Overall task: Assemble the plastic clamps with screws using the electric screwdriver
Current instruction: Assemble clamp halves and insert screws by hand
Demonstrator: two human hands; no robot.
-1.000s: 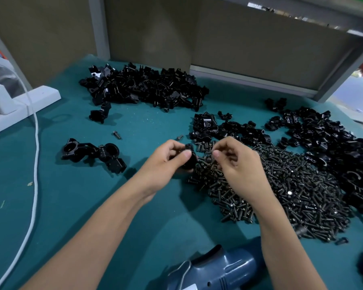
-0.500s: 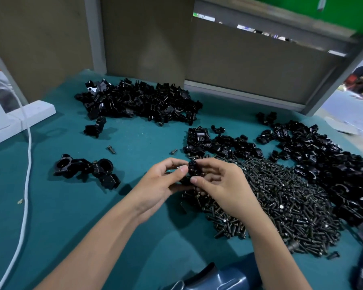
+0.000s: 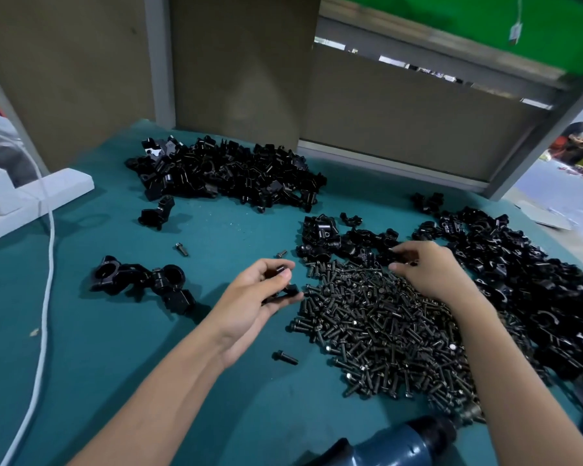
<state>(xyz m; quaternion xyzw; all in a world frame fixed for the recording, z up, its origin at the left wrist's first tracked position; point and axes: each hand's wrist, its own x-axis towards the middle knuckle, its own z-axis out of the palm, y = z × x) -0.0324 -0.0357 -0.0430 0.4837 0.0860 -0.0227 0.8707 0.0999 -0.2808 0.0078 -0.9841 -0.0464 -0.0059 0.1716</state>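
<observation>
In the left hand (image 3: 249, 299), a glossy black plastic clamp (image 3: 285, 292).

White cable (image 3: 50, 237) across teal tabletop (image 3: 115, 348)

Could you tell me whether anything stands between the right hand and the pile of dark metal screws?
Nothing visible does: the right hand is over the far edge of the pile of dark metal screws.

Two hands are working: left hand (image 3: 249, 304), right hand (image 3: 435, 274). One clamp part (image 3: 285, 292) is sitting in the left hand. Three clamp heaps (image 3: 229, 173), one big screw pile (image 3: 384, 331), three loose screws (image 3: 285, 357), one screwdriver (image 3: 398, 443) and one cable (image 3: 52, 243) are lying around.
</observation>
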